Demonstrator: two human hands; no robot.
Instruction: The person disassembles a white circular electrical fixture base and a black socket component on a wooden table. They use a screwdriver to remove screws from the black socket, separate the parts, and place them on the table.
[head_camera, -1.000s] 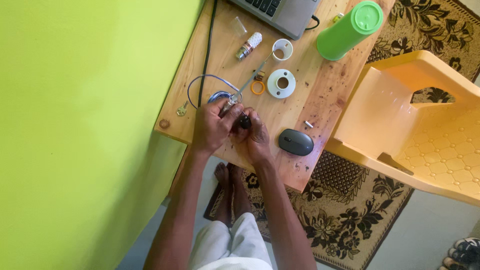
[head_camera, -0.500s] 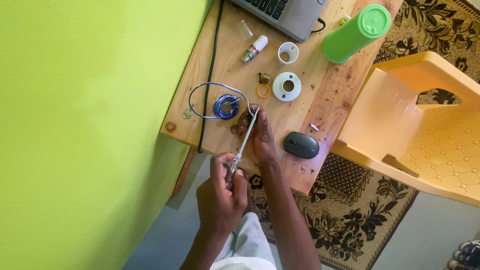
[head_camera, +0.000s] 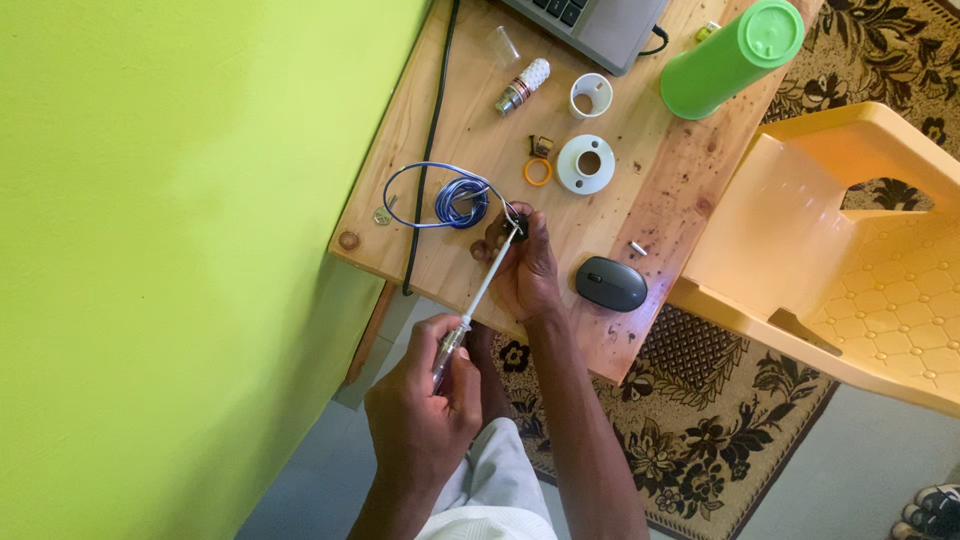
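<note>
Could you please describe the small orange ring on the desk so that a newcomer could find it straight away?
Start at the wooden table and find the green bottle. Lower left of it lies a round white disc; the orange ring lies just left of that. It is the only thin orange hoop.

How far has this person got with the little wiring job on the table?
Done: the white round parts lie apart on the wooden table. In hand: the right hand pinches a small black fitting joined to the blue wire coil, while the left hand aims a screwdriver into it. Left: the white parts, orange ring and bulb lie unassembled.
</note>
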